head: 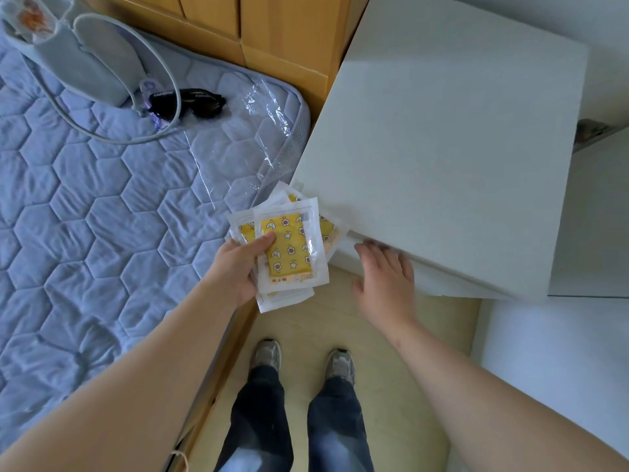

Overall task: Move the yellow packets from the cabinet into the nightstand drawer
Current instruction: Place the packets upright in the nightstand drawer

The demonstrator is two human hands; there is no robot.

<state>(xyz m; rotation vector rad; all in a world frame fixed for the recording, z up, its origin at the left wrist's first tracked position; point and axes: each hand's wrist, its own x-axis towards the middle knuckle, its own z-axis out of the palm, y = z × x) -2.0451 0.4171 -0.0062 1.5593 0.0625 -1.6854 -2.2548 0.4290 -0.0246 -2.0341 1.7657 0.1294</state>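
Left hand (238, 270) grips fanned yellow packets (289, 248); right hand (386, 279) spread, fingertips at nightstand (442, 148) front edge.

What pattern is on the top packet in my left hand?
Yellow with white stars, moons and flowers on the top packet, seen in the head view.

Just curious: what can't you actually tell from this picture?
Inside of the drawer: head view, hidden under the white nightstand top.
Count of yellow packets: head view, they overlap in the left hand.
Fingertips of the right hand: head view, blurred at the drawer edge, so contact is unclear.
Print on the packets: too small to read.
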